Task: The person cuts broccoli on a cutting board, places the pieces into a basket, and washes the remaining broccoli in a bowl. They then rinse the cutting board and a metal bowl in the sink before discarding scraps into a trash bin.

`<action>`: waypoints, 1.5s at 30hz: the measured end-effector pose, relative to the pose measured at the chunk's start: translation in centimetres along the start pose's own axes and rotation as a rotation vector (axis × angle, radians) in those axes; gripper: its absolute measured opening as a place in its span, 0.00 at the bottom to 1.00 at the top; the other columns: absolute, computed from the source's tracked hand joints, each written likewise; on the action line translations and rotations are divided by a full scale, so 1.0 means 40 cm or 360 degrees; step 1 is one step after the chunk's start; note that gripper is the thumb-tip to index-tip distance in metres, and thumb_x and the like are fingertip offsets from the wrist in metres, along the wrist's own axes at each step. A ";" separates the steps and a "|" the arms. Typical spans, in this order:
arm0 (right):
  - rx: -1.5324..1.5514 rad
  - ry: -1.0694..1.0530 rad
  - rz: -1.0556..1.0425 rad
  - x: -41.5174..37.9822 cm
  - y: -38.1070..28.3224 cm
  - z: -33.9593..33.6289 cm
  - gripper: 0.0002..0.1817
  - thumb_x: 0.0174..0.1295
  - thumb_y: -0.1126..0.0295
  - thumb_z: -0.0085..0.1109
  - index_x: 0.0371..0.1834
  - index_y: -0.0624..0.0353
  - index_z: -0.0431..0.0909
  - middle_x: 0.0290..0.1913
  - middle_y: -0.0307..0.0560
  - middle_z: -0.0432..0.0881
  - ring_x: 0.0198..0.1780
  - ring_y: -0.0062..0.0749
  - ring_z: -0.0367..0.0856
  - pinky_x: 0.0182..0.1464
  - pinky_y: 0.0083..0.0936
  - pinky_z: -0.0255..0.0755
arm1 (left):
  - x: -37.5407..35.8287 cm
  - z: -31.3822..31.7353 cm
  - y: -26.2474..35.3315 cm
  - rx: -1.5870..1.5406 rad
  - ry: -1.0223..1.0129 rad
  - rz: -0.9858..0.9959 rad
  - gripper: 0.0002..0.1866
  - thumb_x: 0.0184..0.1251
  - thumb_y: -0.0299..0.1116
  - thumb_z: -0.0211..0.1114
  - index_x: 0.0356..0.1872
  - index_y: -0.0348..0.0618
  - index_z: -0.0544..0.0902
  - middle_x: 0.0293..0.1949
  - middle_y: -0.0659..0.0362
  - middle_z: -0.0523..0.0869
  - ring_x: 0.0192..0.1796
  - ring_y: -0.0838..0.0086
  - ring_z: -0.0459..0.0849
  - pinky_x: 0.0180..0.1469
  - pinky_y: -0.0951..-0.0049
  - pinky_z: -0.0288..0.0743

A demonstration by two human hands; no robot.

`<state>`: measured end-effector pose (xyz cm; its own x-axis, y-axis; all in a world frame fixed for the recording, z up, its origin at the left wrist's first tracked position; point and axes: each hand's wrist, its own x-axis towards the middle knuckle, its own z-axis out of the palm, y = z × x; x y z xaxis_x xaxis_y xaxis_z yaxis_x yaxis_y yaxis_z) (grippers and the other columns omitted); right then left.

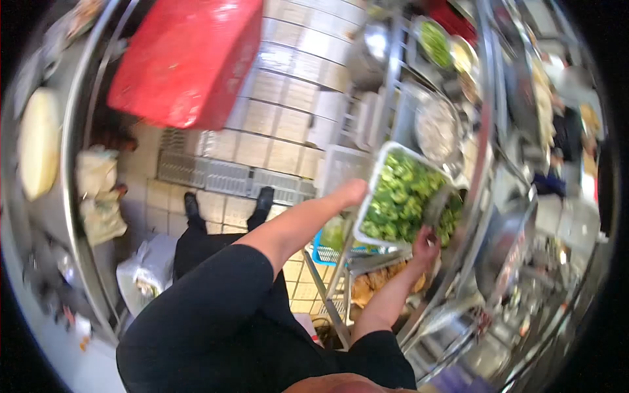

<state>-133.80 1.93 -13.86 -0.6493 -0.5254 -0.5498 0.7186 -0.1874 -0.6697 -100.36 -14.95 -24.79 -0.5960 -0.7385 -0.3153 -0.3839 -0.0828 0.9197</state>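
A white plastic tub (pixel 359 226) full of cut green broccoli (pixel 396 196) is in front of me, over the metal rack on my right. My left hand (pixel 354 192) is closed at the tub's left rim, its fingertips hidden from view. On the other side, my right hand (pixel 426 246) is closed at the near right corner, around the end of a dark grey utensil (pixel 437 208). That utensil lies across the right part of the broccoli; motion blur hides its exact kind.
Below the tub stands a tray of brown food pieces (pixel 373 287). A blue basket (pixel 322 252) sits lower, beside the rack. Beyond are a metal bowl of pale food (pixel 438 128) and a bowl of green slices (pixel 434 44). A large red box (pixel 187 62) stands across the tiled floor.
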 end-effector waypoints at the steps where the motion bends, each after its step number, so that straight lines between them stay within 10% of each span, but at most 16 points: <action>1: -0.0063 0.0139 -0.0081 -0.004 0.019 0.025 0.16 0.65 0.71 0.62 0.49 0.71 0.72 0.57 0.65 0.75 0.65 0.62 0.71 0.71 0.58 0.71 | -0.033 -0.028 -0.024 0.0060 -0.0036 0.0072 0.23 0.66 0.49 0.65 0.43 0.35 0.86 0.41 0.36 0.86 0.46 0.42 0.86 0.49 0.49 0.79; 4: 0.0175 0.0521 -0.0306 -0.104 0.094 0.103 0.29 0.69 0.64 0.58 0.69 0.69 0.65 0.74 0.63 0.63 0.73 0.60 0.65 0.69 0.61 0.72 | -0.185 -0.178 -0.180 0.0124 0.0078 -0.0037 0.24 0.66 0.50 0.62 0.43 0.34 0.85 0.44 0.36 0.86 0.49 0.41 0.84 0.52 0.48 0.78; 6: -0.0836 0.0420 -0.0730 -0.142 0.169 0.082 0.23 0.71 0.57 0.56 0.60 0.64 0.73 0.64 0.59 0.71 0.63 0.51 0.74 0.63 0.54 0.77 | -0.355 -0.313 -0.333 0.0038 0.0339 -0.0224 0.23 0.65 0.50 0.62 0.39 0.35 0.86 0.44 0.37 0.86 0.48 0.41 0.85 0.53 0.48 0.78; 7: 0.0049 0.0764 -0.0566 -0.156 0.187 0.128 0.21 0.71 0.54 0.55 0.53 0.63 0.77 0.56 0.58 0.79 0.55 0.47 0.80 0.59 0.50 0.80 | -0.463 -0.418 -0.407 0.0403 0.0236 -0.0211 0.21 0.64 0.48 0.62 0.39 0.37 0.88 0.45 0.37 0.86 0.49 0.42 0.85 0.53 0.49 0.78; 11: -0.0579 0.0153 -0.0447 -0.249 0.365 0.191 0.13 0.71 0.62 0.53 0.31 0.56 0.70 0.27 0.43 0.74 0.33 0.32 0.76 0.33 0.33 0.76 | -0.920 -0.754 -0.484 0.0463 0.0743 -0.1311 0.20 0.58 0.43 0.64 0.38 0.33 0.88 0.41 0.41 0.88 0.44 0.49 0.88 0.49 0.54 0.81; 18: -0.1197 -0.0607 0.0119 -0.655 0.881 0.623 0.11 0.65 0.73 0.59 0.49 0.61 0.76 0.36 0.45 0.79 0.29 0.29 0.78 0.31 0.26 0.79 | -1.409 -1.029 -0.467 -0.0074 0.1819 -0.0910 0.16 0.66 0.36 0.66 0.49 0.35 0.86 0.41 0.48 0.90 0.42 0.64 0.89 0.49 0.65 0.81; 26: -0.2002 -0.1751 0.0441 -1.117 1.273 0.821 0.16 0.67 0.72 0.62 0.55 0.66 0.77 0.39 0.48 0.83 0.32 0.28 0.84 0.32 0.23 0.82 | -1.620 -1.140 -0.238 -0.0069 0.2106 -0.0379 0.14 0.69 0.35 0.63 0.50 0.38 0.86 0.46 0.46 0.88 0.48 0.53 0.87 0.53 0.60 0.79; 31: -0.2153 -0.2306 0.0471 -1.354 1.446 0.921 0.14 0.68 0.72 0.62 0.53 0.68 0.78 0.39 0.46 0.84 0.34 0.28 0.85 0.37 0.24 0.82 | -1.722 -1.252 -0.376 0.0621 0.2046 -0.0431 0.20 0.71 0.40 0.62 0.61 0.46 0.82 0.61 0.51 0.82 0.65 0.56 0.76 0.68 0.58 0.68; 37: -0.2175 -0.2640 0.0309 -1.507 1.594 1.185 0.15 0.68 0.71 0.63 0.54 0.68 0.80 0.42 0.46 0.86 0.40 0.28 0.84 0.42 0.24 0.79 | -2.082 -1.164 -0.601 0.1166 0.2069 -0.0908 0.31 0.68 0.49 0.65 0.70 0.47 0.74 0.75 0.50 0.68 0.77 0.52 0.61 0.77 0.49 0.51; 41: -0.2290 -0.3047 -0.0614 -1.619 1.712 1.391 0.26 0.65 0.63 0.68 0.61 0.69 0.77 0.48 0.54 0.86 0.51 0.38 0.84 0.55 0.33 0.76 | -2.393 -1.008 -0.670 0.0445 0.1858 -0.2479 0.29 0.70 0.53 0.62 0.61 0.41 0.81 0.68 0.46 0.76 0.70 0.54 0.73 0.71 0.49 0.62; 43: -0.2200 -0.3191 -0.0848 -1.651 1.821 1.472 0.36 0.60 0.54 0.71 0.64 0.70 0.74 0.60 0.68 0.80 0.61 0.51 0.79 0.64 0.42 0.71 | -2.515 -0.887 -0.707 -0.0328 0.2231 -0.2235 0.26 0.72 0.49 0.61 0.58 0.36 0.82 0.60 0.43 0.83 0.64 0.50 0.80 0.67 0.52 0.70; 45: -0.2076 -0.3459 -0.1176 -1.694 1.916 1.547 0.42 0.60 0.52 0.70 0.70 0.70 0.69 0.69 0.72 0.70 0.72 0.58 0.68 0.71 0.43 0.64 | -2.520 -0.763 -0.737 -0.0056 0.2912 -0.2126 0.22 0.71 0.42 0.63 0.57 0.35 0.82 0.53 0.41 0.86 0.59 0.47 0.83 0.63 0.56 0.74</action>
<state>-19.31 -28.20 2.97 0.8869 -0.4413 0.1364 -0.2504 -0.7076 -0.6608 -7.43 41.50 -12.96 0.9900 0.1069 -0.0920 0.1369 -0.8853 0.4445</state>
